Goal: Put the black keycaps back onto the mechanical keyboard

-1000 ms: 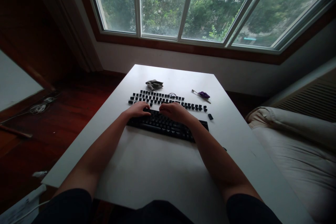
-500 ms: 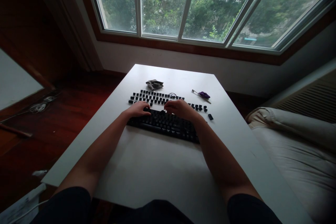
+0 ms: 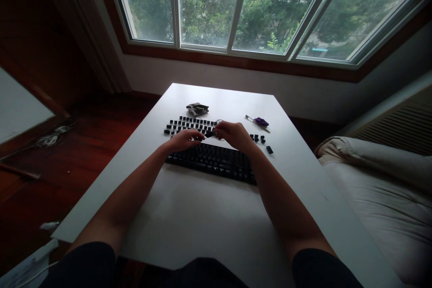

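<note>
A black keyboard [image 3: 216, 164] lies across the middle of the white table [image 3: 202, 216]. Rows of loose black keycaps [image 3: 187, 124] are laid out just beyond it. Both hands hover over the keyboard's far edge with their fingertips meeting. My left hand [image 3: 184, 139] and my right hand [image 3: 236, 136] are curled, and together they pinch a small dark keycap [image 3: 209, 134] between them. More loose keycaps [image 3: 257, 138] show to the right of my right hand.
A crumpled grey cloth [image 3: 197, 109] lies at the table's far side, and a purple-tipped tool [image 3: 260, 121] at the far right. A single keycap [image 3: 269, 149] sits alone by the keyboard's right end. A cushioned seat [image 3: 378, 189] borders the table on the right, with windows beyond.
Both hands have lifted off the keyboard and moved toward its far edge. Their fingertips came together on a keycap, the right hand shifting right and away from me.
</note>
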Demonstrator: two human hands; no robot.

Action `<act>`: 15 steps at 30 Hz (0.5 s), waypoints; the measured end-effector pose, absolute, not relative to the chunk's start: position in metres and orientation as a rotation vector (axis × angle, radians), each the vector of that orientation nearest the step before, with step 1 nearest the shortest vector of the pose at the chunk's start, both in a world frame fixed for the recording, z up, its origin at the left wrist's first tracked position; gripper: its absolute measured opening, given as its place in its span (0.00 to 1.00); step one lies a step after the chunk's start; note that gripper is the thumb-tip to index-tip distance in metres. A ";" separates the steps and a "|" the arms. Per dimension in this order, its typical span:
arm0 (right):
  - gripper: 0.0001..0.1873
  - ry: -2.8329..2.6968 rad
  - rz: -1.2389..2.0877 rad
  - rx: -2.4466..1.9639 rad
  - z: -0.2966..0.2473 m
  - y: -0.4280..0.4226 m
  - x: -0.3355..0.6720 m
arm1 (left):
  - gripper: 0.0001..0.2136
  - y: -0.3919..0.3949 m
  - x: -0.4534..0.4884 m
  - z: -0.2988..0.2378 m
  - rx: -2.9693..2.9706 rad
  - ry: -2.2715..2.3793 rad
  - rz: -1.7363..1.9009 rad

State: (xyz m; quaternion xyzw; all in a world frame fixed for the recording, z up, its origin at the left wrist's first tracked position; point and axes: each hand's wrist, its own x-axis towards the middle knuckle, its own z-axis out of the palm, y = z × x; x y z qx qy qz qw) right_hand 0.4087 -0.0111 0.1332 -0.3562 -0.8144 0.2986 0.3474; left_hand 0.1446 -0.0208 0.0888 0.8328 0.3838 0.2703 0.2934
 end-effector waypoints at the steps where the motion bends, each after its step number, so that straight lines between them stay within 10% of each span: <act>1: 0.13 -2.116 0.775 -0.925 0.135 -0.012 0.409 | 0.13 -0.021 0.145 0.089 2.219 1.029 0.733; 15: 0.13 -2.073 0.872 -1.072 0.141 -0.018 0.408 | 0.16 -0.015 0.155 0.068 1.893 1.044 0.745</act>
